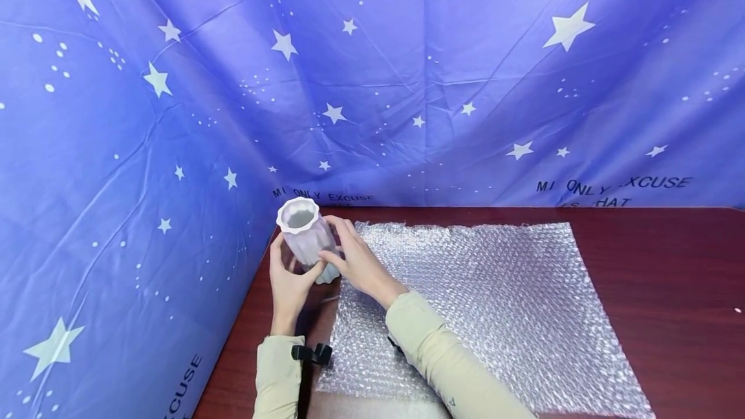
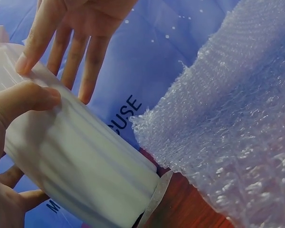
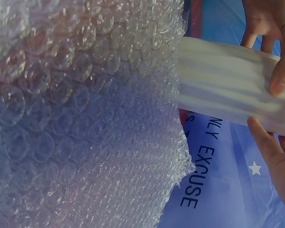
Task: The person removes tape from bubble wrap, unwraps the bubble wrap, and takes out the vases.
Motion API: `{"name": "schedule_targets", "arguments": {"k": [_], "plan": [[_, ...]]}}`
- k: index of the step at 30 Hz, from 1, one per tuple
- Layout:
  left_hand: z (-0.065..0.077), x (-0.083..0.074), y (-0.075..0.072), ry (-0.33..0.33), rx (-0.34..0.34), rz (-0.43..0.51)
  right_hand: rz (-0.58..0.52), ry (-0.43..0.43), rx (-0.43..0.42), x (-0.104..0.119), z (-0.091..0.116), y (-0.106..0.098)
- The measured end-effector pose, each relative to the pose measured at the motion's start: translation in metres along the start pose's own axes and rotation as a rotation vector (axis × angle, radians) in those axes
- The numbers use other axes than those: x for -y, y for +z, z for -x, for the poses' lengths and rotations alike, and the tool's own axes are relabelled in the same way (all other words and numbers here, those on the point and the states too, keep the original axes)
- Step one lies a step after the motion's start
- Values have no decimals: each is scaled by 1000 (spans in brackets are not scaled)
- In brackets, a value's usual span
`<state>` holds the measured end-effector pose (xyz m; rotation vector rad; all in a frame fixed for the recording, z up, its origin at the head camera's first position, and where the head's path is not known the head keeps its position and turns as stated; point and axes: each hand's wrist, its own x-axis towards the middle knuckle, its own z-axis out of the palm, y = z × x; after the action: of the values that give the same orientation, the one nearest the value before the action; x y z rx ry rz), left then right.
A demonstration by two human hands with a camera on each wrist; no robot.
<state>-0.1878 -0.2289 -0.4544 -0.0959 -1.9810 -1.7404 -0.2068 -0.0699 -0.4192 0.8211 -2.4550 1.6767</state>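
A white ribbed vase (image 1: 311,247) with a scalloped rim is at the left of the table, its open mouth facing up toward the head camera. My left hand (image 1: 291,284) holds it from the left, thumb across the front and fingers around the far side. From the right, my right hand (image 1: 362,265) grips the same vase, thumb on the front and fingers along the side. In the left wrist view the vase (image 2: 85,152) slants across, its base by the table. I cannot tell whether that base touches the table.
A large sheet of bubble wrap (image 1: 477,302) lies flat on the dark red table (image 1: 669,277), its left edge beside the vase base. Blue star-printed cloth (image 1: 372,70) hangs behind and to the left. A black wrist strap (image 1: 311,354) is on the left sleeve.
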Motion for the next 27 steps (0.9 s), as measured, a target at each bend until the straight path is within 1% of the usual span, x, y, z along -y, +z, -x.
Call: {"name": "schedule_targets", "arguments": {"k": [1,4,7,11,16,20,23,27], "plan": [[-1,4,0,-2,-2,-1,-1,0,0,0,-1,0],[-4,9,-1,-4,-3,0,-1,-1,10,0,-3,-1],[-6,10,-2,-7,9,10,6,16,28,1,-5,-2],[-8,10,-2,-13,32,6,51,37,49,1,-5,-4],[-10,12,-4,-15,33,2,96,8,62,-2,-7,-5],[-9,-6,-3,-33,53,5,81,-18,61,-4,-8,-7],[-6,-24,-1,-44,58,-32,85,-18,70,-4,-7,-8],[-3,-33,-1,-21,40,-101,124,-18,78,-2,-5,-12]]}}
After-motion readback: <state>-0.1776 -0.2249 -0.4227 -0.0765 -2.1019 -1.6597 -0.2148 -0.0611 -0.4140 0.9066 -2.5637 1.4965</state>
